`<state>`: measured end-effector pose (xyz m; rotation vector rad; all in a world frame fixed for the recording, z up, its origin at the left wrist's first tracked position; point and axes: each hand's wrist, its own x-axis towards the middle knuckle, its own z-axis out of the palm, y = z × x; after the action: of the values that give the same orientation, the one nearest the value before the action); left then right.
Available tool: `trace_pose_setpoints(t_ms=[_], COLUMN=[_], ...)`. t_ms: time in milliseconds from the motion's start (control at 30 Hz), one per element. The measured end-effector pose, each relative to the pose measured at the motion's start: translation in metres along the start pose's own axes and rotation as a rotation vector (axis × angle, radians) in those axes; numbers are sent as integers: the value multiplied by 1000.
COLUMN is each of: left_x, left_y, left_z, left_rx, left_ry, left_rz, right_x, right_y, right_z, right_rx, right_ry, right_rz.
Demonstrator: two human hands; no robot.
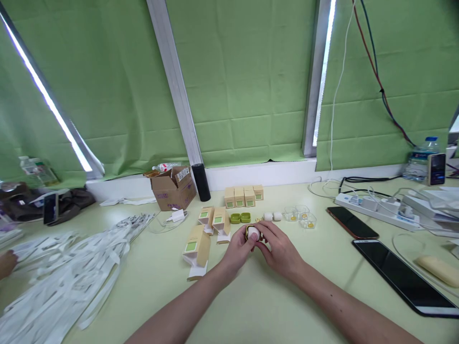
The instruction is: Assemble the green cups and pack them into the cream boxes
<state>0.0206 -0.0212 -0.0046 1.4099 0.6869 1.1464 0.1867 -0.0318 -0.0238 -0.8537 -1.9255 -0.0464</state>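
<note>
Near the middle of the table, my left hand (pixel 239 246) is closed around a small white rounded piece (pixel 254 233) with a dark yellowish edge. My right hand (pixel 278 246) touches the same piece from the right, its fingers bent and pressed against it. Just behind the hands sit two green square cups (pixel 240 218), two white rounded pieces (pixel 272 216) and several clear containers (pixel 302 217) with yellow bits inside. Opened cream boxes (pixel 198 244) lie to the left, and closed cream boxes (pixel 239 197) stand in a row behind.
White strips (pixel 82 267) cover the left side, where another person's hand (pixel 6 263) shows at the edge. A cardboard box (pixel 174 190) and a black cylinder (pixel 201 182) stand behind. Rightward lie a phone (pixel 352 222), a tablet (pixel 405 277), a power strip (pixel 376 210) and cables.
</note>
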Motion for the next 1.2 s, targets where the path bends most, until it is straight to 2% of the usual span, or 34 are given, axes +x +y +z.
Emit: trace_pose_setpoints(t_ms=[67, 167, 333, 467, 600, 733, 900, 1200], left_x=[-1, -2, -2, -3, -7, -11, -12, -9], left_y=[2, 3, 4, 8, 6, 7, 10, 8], left_z=[-1, -5, -15, -20, -22, -20, -17, -19], left_rx=[1, -31, 29, 223, 554, 850, 1016, 1060], left_ry=[-34, -69, -22, 36, 51, 18, -13, -15], left_rz=[1, -31, 32, 197, 369, 531, 618, 663], right_x=[0, 1, 5, 10, 13, 16, 17, 14], right_y=[0, 1, 0, -1, 1, 1, -3, -2], right_z=[-2, -5, -7, -8, -10, -15, -18, -14], right_rx=[53, 160, 384, 629, 890, 1040, 1124, 1137], right_ry=[-11, -9, 23, 28, 44, 22, -24, -74], right_rz=[37, 169, 446, 603, 723, 837, 903, 912])
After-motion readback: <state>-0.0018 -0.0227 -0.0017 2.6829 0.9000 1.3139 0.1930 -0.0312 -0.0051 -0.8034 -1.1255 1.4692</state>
